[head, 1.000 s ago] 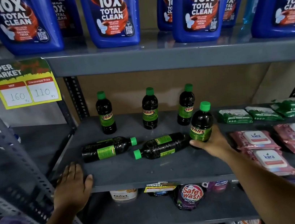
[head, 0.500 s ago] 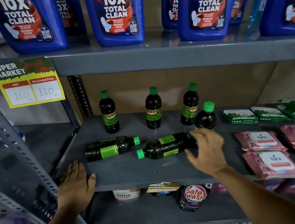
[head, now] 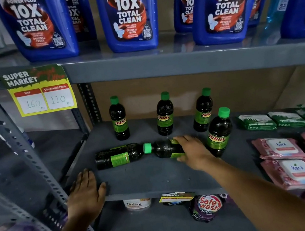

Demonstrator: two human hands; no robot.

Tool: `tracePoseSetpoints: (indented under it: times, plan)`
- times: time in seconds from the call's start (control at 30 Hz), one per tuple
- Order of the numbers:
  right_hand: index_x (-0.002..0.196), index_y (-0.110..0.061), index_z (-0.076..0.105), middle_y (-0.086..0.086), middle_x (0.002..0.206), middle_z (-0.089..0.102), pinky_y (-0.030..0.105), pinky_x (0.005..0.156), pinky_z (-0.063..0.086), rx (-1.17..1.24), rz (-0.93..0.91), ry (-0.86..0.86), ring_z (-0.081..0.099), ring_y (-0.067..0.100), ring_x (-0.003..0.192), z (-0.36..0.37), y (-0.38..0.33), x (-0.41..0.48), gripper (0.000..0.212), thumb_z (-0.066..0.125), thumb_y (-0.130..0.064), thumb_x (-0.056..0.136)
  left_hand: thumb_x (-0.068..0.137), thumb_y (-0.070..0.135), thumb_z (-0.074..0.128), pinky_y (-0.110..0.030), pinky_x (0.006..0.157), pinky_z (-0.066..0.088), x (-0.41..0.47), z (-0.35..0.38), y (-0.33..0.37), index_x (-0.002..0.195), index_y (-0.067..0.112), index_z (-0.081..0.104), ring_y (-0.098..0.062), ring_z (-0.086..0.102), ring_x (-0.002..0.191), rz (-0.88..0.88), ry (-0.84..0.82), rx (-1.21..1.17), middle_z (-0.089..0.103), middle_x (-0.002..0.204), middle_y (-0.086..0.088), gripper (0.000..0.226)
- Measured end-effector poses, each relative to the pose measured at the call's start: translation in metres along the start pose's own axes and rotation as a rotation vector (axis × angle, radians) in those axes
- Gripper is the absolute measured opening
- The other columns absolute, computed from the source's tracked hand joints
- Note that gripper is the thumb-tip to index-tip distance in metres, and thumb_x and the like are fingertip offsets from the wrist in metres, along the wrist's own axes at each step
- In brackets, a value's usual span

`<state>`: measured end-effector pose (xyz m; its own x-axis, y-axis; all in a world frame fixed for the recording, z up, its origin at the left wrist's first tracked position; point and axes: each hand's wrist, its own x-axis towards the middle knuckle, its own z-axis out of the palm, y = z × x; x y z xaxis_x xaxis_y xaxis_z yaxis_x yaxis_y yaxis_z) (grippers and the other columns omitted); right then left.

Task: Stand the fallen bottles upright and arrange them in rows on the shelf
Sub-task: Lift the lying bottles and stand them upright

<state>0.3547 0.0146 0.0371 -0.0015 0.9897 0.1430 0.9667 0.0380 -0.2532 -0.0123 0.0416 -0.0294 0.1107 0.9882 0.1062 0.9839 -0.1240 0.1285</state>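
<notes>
1. Bottles of dark liquid with green caps and green "SUNNY" labels, six in all, on the grey metal middle shelf [head: 156, 177]; two lying down, four upright.
2. Nearest: left hand [head: 84, 195] flat on the shelf's front left corner, fingers spread, clamped on nothing.
3. Just beyond: right hand [head: 192, 152] laid over the fallen bottle on the right [head: 164, 149], fingers curled over its body; green cap pointing left, touching or overlapping the end of the other fallen bottle [head: 118, 156]; that one on its side, untouched by either hand.
4. Right of the right hand: front upright bottle [head: 219, 131], standing alone just ahead of the back row; contact with the hand unclear.
5. Far right on the same shelf: pink wipe packs marked "kara" [head: 291, 172]; behind them, green wipe packs [head: 256, 122].
6. At the back: three upright bottles [head: 164, 113] in a row, well apart, before a brown cardboard backing.
7. Above: blue "10X TOTAL CLEAN" cleaner bottles [head: 130, 16] on the upper shelf; yellow price tag [head: 41, 93] reading 160 and 110 hanging from its edge.
</notes>
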Motion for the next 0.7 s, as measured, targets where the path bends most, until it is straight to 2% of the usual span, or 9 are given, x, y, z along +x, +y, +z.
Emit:
tracePoseSetpoints:
  times: [0.1,0.17,0.23,0.37,0.4,0.5,0.57,0.63,0.7]
  plan:
    - [0.137,-0.019,0.039,0.001,0.124,0.049,0.03,0.096,0.037,0.429,0.091,0.155,0.047,0.018,0.114,0.009,-0.011,-0.001,0.07,0.077,-0.026,0.079,0.082,0.059,0.002,-0.042,0.114,0.021,0.0,0.001,-0.001,0.144,0.002,0.024,-0.03,0.021,0.143,0.005,0.003,0.009,0.024,0.154,-0.017,0.087]
    - [0.132,-0.017,0.04,-0.003,0.118,0.049,0.03,0.093,0.038,0.593,0.144,0.215,0.047,0.013,0.11,0.018,-0.016,-0.003,0.065,0.077,-0.027,0.079,0.081,0.06,0.001,-0.041,0.115,0.017,0.001,0.001,-0.001,0.146,0.003,0.02,-0.028,0.017,0.144,-0.005,-0.007,0.0,0.02,0.156,-0.016,0.088]
    - [0.132,-0.019,0.039,-0.001,0.119,0.055,0.034,0.093,0.042,0.695,0.214,0.254,0.052,0.016,0.112,0.027,-0.016,-0.006,0.066,0.077,-0.029,0.079,0.08,0.06,0.001,-0.041,0.115,0.017,0.002,0.002,-0.001,0.146,0.004,0.021,-0.027,0.016,0.144,-0.014,-0.008,-0.004,0.019,0.156,-0.015,0.089]
    - [0.136,-0.02,0.036,-0.002,0.121,0.056,0.035,0.097,0.043,0.768,0.258,0.257,0.053,0.015,0.114,0.031,-0.013,-0.007,0.072,0.078,-0.027,0.078,0.08,0.06,0.003,-0.041,0.116,0.015,0.002,0.002,0.0,0.147,0.006,0.018,-0.026,0.013,0.145,-0.021,-0.012,-0.016,0.016,0.158,-0.013,0.087]
    - [0.134,-0.021,0.038,-0.001,0.122,0.054,0.035,0.098,0.044,0.735,0.273,0.28,0.052,0.015,0.115,0.031,-0.014,-0.006,0.075,0.081,-0.032,0.073,0.08,0.061,0.003,-0.041,0.116,0.014,0.001,0.002,0.0,0.147,0.007,0.017,-0.025,0.013,0.145,-0.023,-0.012,-0.025,0.016,0.158,-0.012,0.088]
    - [0.135,-0.017,0.038,0.0,0.125,0.044,0.032,0.101,0.04,0.613,0.379,0.411,0.04,0.015,0.121,0.03,-0.015,-0.003,0.102,0.089,-0.046,0.052,0.078,0.061,0.001,-0.04,0.117,0.014,0.0,0.001,0.001,0.147,0.006,0.017,-0.025,0.012,0.145,-0.018,-0.008,-0.03,0.015,0.158,-0.013,0.089]
    - [0.132,-0.016,0.041,0.001,0.121,0.052,0.035,0.095,0.048,0.662,0.41,0.429,0.052,0.018,0.114,0.03,-0.016,-0.002,0.096,0.091,-0.037,0.053,0.079,0.061,0.001,-0.04,0.117,0.013,0.001,0.001,0.0,0.147,0.006,0.015,-0.025,0.011,0.145,-0.016,-0.015,-0.026,0.014,0.158,-0.012,0.089]
    - [0.135,-0.016,0.037,-0.002,0.112,0.058,0.024,0.081,0.049,0.734,0.402,0.346,0.061,0.02,0.107,0.032,-0.015,-0.001,0.088,0.086,-0.019,0.062,0.079,0.061,0.0,-0.039,0.117,0.011,0.001,0.002,0.0,0.148,0.007,0.013,-0.024,0.009,0.145,-0.017,-0.022,-0.023,0.011,0.159,-0.011,0.089]
    - [0.135,-0.019,0.034,-0.003,0.114,0.057,0.019,0.082,0.045,0.729,0.383,0.346,0.059,0.016,0.108,0.033,-0.016,-0.001,0.094,0.088,-0.026,0.059,0.079,0.061,-0.001,-0.039,0.117,0.011,0.002,0.002,0.0,0.148,0.008,0.011,-0.023,0.007,0.146,-0.02,-0.026,-0.021,0.009,0.159,-0.01,0.088]
